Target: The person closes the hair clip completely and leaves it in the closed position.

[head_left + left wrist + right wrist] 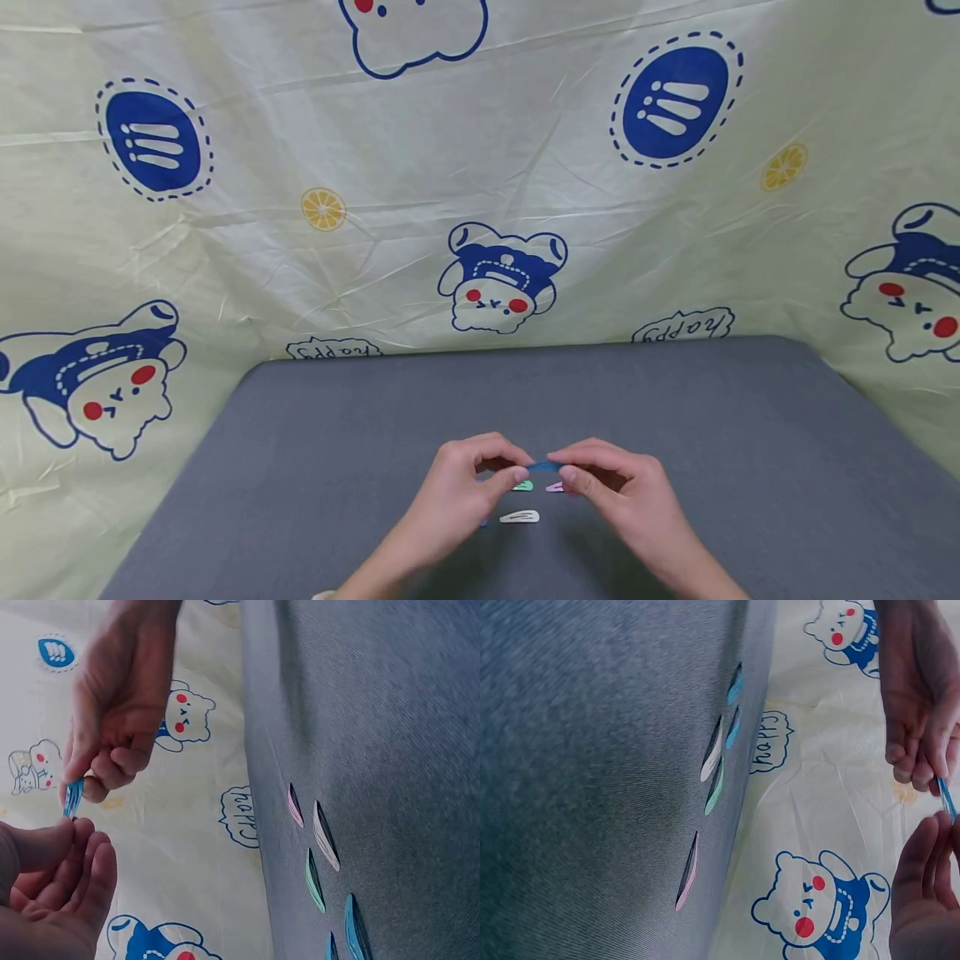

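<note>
My left hand (468,487) and right hand (633,492) meet above the table, each pinching one end of a blue snap hair clip (543,467) between thumb and fingers. In the left wrist view the middle of this clip (73,799) shows between the fingertips. Beneath the hands lie a white snap clip (520,517), a green one (523,486) and a pink one (555,487), the latter two partly covered by the hands. Two more blue clips, a larger one (354,926) and another (331,946) cut off by the frame, lie on the cloth in the left wrist view.
A dark grey cloth-covered table (337,433) spreads out under the hands. Behind it hangs a cream curtain (390,275) printed with bears, orange slices and blue badges, reaching down past the table's back edge and sides.
</note>
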The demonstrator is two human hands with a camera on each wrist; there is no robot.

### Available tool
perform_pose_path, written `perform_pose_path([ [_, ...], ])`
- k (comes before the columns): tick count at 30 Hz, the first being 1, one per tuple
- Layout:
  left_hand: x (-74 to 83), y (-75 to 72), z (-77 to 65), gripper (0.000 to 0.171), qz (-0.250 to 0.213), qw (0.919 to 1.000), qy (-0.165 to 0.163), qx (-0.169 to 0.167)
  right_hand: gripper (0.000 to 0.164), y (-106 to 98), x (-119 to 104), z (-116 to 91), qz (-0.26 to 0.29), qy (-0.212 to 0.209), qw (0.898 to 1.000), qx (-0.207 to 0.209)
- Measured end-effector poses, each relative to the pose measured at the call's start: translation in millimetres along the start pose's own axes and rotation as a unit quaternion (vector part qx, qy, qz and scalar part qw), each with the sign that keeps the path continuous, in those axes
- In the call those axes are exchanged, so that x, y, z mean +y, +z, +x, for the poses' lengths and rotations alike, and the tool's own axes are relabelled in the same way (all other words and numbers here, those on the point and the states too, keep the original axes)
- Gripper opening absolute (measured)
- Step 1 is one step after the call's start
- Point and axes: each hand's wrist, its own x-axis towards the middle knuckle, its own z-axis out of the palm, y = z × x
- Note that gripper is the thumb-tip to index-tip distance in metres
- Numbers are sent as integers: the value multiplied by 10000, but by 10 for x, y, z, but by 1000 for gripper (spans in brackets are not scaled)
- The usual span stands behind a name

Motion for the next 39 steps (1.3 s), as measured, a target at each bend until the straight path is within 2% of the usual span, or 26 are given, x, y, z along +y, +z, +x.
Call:
perform_pose_path([
  [3, -3, -37, 11, 8, -562, 9972, -367, -334, 16, -59, 17, 22, 130, -119, 9991, -391],
  [6, -30, -57, 27, 7, -1194, 9884, -649, -678, 15, -116, 23, 34, 469, -33, 9953, -843],
  [8, -57, -57, 36, 8, -1451, 9831, -740, -833, 15, -139, 25, 38, 748, 192, 9912, -1077],
  [10, -86, -49, 41, 9, -1521, 9820, -706, -868, 17, -149, 27, 37, 1003, 545, 9866, -1164],
  [13, -118, -28, 36, 8, -1152, 9902, -452, -655, 23, -144, 38, 41, 1166, 1000, 9823, -1073],
  [15, -128, -10, 30, 7, -680, 9967, -208, -380, 28, -138, 41, 44, 1262, 1299, 9792, -915],
  [17, -128, 7, 24, 7, -162, 9998, 70, -89, 31, -131, 44, 50, 1406, 1487, 9754, -814],
  [21, -107, 37, 18, 9, 414, 9971, 554, 321, 29, -131, 46, 65, 1805, 1745, 9654, -704],
  [26, -88, 58, 16, 6, 737, 9894, 1140, 506, 22, -143, 59, 62, 2165, 1584, 9608, -703],
  [28, -83, 56, 17, 5, 839, 9869, 1267, 546, 22, -138, 66, 56, 2142, 1426, 9641, -658],
  [31, -80, 49, 19, 5, 867, 9861, 1290, 590, 25, -116, 63, 54, 1834, 1238, 9741, -470],
  [35, -100, 39, 25, 5, 843, 9877, 1187, 579, 27, -92, 51, 56, 1089, 895, 9897, -239],
  [39, -133, 41, 32, 5, 788, 9904, 1006, 536, 28, -82, 7, 54, 377, 913, 9951, -92],
])
